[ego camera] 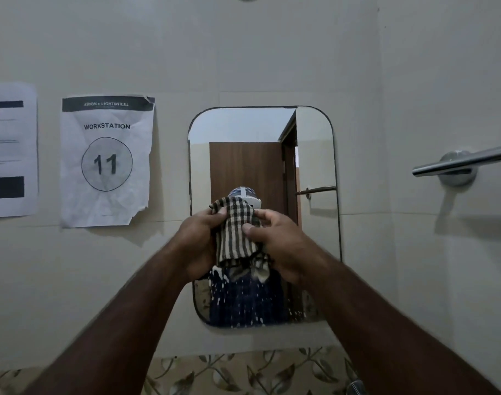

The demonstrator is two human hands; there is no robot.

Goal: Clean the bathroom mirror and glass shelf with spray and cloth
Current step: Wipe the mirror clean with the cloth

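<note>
Left hand [199,246] and right hand [275,246] gripping black-and-beige checked cloth [236,235] | before rounded wall mirror [314,143] | white droplets on lower glass

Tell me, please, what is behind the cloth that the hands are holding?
Behind the cloth, gripped by the left hand and right hand, is the mirror. Below the cloth its glass shows white droplets. The glass directly behind the cloth is covered.
</note>
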